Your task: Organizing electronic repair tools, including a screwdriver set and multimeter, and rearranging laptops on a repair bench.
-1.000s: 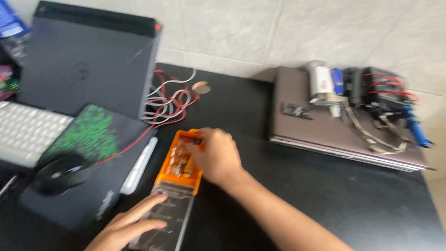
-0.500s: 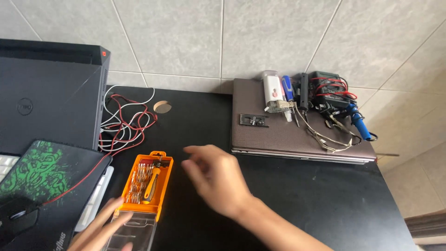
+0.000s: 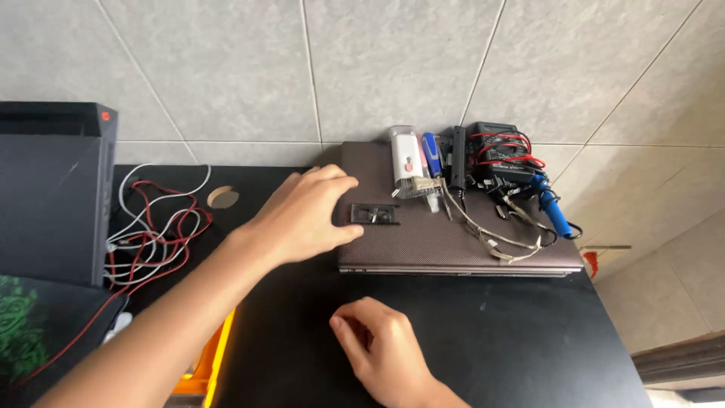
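My left hand [image 3: 302, 215] reaches in from the lower left with its fingers spread. It rests on the left edge of a closed brown laptop [image 3: 453, 242], its fingertips next to a small black part [image 3: 374, 214] lying on the lid. My right hand [image 3: 385, 359] hovers over the black desk [image 3: 491, 340] in front of the laptop, fingers curled in. Nothing shows in it. An orange bit case [image 3: 208, 363] peeks out under my left forearm.
A white tool [image 3: 404, 159], a blue screwdriver [image 3: 430, 155], a black box with red wires [image 3: 498, 151] and a blue-handled soldering iron [image 3: 555, 211] crowd the laptop's back. Tangled red and white cables [image 3: 151, 227], a black case [image 3: 53, 189] and a green-patterned mouse pad [image 3: 23, 332] sit left.
The view swung right and up. My left hand left the bit case's lid and reached to the laptop. My right hand pulled back from the orange case toward me.
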